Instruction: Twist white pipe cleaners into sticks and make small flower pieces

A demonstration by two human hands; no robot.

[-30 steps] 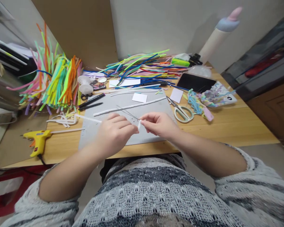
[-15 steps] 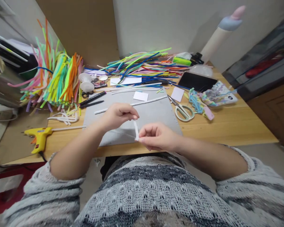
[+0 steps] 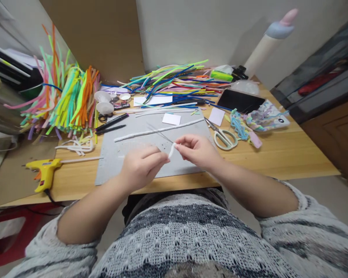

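Both hands meet above the grey mat (image 3: pixel 113 166), towards its near edge, and there's the short white fuzzy stem (image 3: pixel 172 150), curved and spanning the gap between them! The left hand (image 3: pixel 146 162) pinches its lower end in the fingertips; the right hand (image 3: pixel 195 152) nips the upper end, where thin wire strands (image 3: pixel 166 136) slant off towards the mat's far left. Looks like a bending or wiring step. The next move calls for a firm right pinch where wire meets fuzz, with the left guiding gently. Behind, a longer white pipe cleaner (image 3: pixel 168 128) crosses the mat towards its far right corner, scissors (image 3: pixel 225 139) by the right edge.
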